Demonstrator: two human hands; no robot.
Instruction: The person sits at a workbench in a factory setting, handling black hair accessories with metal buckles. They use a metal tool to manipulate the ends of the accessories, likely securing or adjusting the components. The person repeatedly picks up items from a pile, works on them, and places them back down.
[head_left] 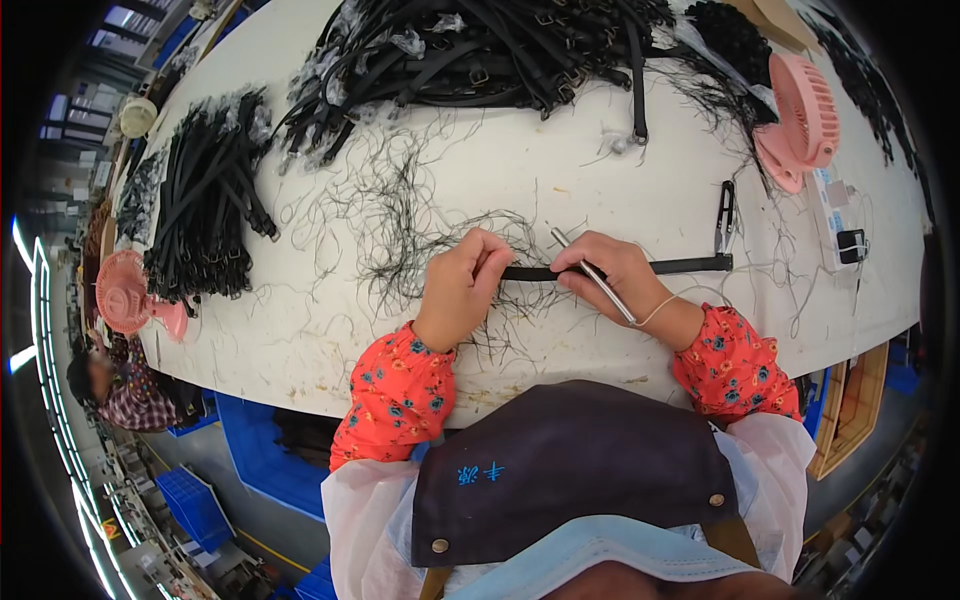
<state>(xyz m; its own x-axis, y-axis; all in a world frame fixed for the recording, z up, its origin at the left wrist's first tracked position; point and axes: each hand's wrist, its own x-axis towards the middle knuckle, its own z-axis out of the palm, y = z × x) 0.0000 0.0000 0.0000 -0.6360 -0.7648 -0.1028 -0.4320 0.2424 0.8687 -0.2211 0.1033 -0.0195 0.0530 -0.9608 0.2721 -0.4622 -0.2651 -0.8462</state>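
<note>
A narrow black strap (690,265) lies crosswise between my hands, low over the white table. My left hand (462,285) is closed on its left end, thumb and fingers pinched together. My right hand (622,275) touches the strap with its fingertips and also grips a slim silver pen-like tool (602,279). A thin pale cord (720,292) runs from the back end of that tool across the table. The tool's tip points away from me, above the strap. Loose black thread ends (400,230) are scattered beyond and around my left hand.
A large heap of black buckled straps (470,60) covers the far side. Another bundle of straps (205,195) lies at left. Pink fans stand at right (800,115) and left (125,290). Black-handled thread snips (725,215) lie near the strap's right end, beside a white power strip (835,220).
</note>
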